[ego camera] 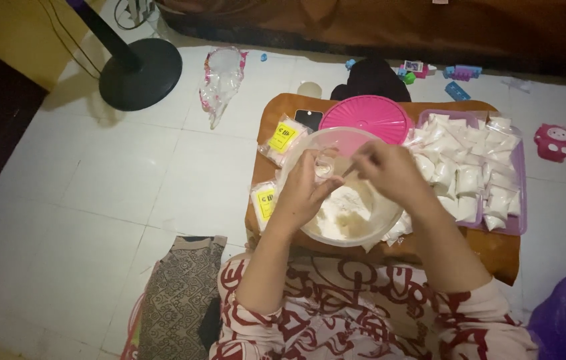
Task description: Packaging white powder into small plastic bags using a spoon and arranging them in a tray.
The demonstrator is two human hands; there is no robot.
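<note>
From the head camera, the left hand [303, 190] holds a small clear bag [323, 167] above the clear bowl [296, 153] of white powder [343, 213], its fingers closed around the bag. The right hand [389, 170] is just beside it, fingers pinched narrowly on something thin at the bag's mouth; what it is I cannot tell. The bowl stands on a low brown tabletop [496, 250]. Behind the bowl lies a pink lid [366, 115]; to the right, a purple tray [521, 200] holds filled white packets [466, 177].
</note>
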